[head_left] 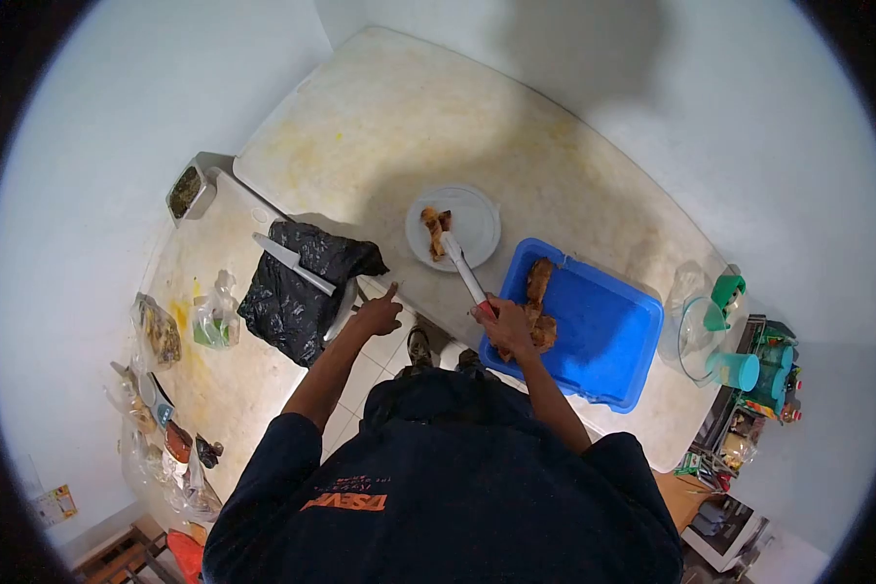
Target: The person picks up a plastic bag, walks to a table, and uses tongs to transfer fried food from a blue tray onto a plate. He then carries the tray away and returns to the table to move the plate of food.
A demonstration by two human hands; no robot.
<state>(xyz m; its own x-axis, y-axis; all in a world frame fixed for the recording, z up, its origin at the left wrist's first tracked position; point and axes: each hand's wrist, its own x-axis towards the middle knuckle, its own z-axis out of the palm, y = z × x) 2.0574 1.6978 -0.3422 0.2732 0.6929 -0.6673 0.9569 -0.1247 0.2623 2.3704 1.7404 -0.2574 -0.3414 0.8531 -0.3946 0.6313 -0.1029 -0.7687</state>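
My right hand (508, 329) grips a pair of tongs (469, 275), pale metal with red near the grip. Their tip rests at browned pieces of meat (433, 232) on a white plate (477, 219). Whether the tips close on a piece is too small to tell. Just below my right hand, more browned meat (538, 287) lies along the left side of a blue tray (608, 316). My left hand (378, 313) is empty, its index finger stretched out, between the plate and a black plastic bag (287, 292). A knife (294, 263) lies on that bag.
A metal tin (191, 193) stands at the table's left corner. Several plastic bags of food (156, 333) lie on the left tabletop (253, 409). At right are a glass bowl (696, 341), a turquoise cup (735, 370) and a shelf of goods (774, 365). Walls border the table behind.
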